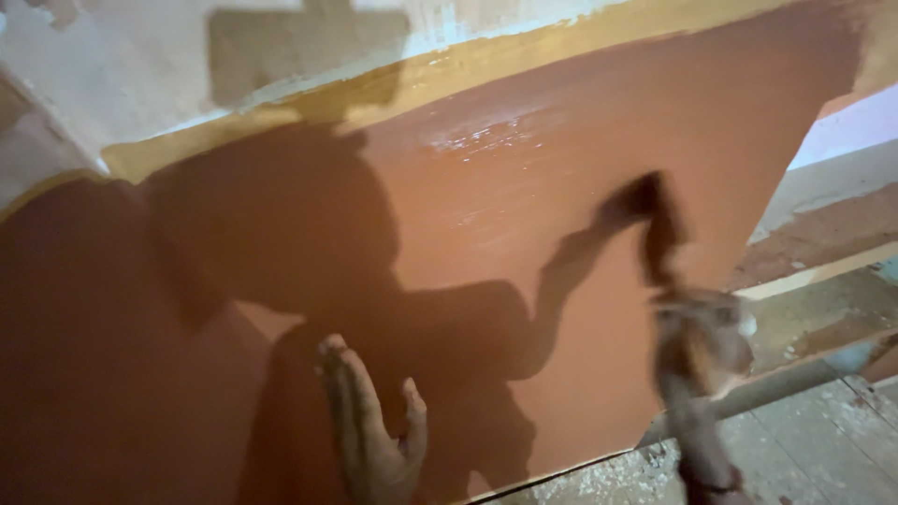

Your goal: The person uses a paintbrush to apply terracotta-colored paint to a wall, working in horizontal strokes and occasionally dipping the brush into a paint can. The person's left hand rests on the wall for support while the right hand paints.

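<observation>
Reddish-brown painted wall (524,234) fills most of the view, w/ a wet glossy patch near its top edge. Yellow-ochre band (440,79) runs along that top edge, slanting up to the right; pale patchy plaster (122,65) above it. Past the wall's right edge: worn flooring (823,440) w/ paint flecks, and a grey pipe or rail (776,388) crossing diagonally. No container in sight.

Left hand (374,440) lies flat on the wall near its bottom edge, palm to the paint, fingers together pointing up, thumb spread to the right. Grip is open, holding nothing.

Right hand (702,346) is up by the wall's right edge, blurred; it looks closed round the handle of a paintbrush (659,229), but can't tell the fingers exactly. Brush long axis runs roughly vertical, leaning slightly left; dark bristle end points up and sits at the wall surface, approx. mid-height, well right of the left hand. A dark wristband shows low on that arm.

Shadow of the person (309,243) falls across the wall's middle, its arm shadow reaching to the brush tip.
</observation>
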